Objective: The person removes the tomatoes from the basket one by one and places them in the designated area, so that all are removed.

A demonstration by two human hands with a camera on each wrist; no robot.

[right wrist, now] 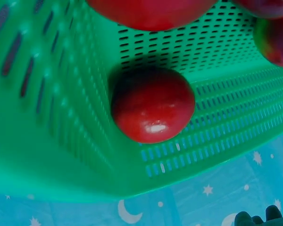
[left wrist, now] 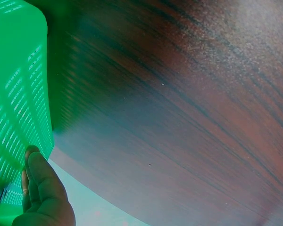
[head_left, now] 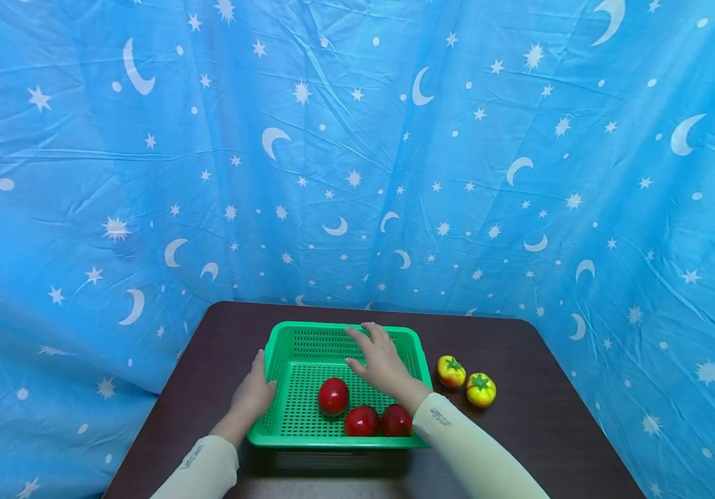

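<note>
A green perforated plastic basket stands on the dark table. On its left side my left hand holds the rim, thumb over the edge, fingers along the outer wall. My right hand hovers over the basket's right part, fingers spread and holding nothing. Below lie a bright red round fruit and two darker red fruits. In the right wrist view a red fruit sits in a basket corner; in the head view it seems hidden by the right hand.
Two yellow-red fruits with green leafy tops lie on the table, right of the basket. A blue curtain with white moons and stars hangs behind the table and at both sides.
</note>
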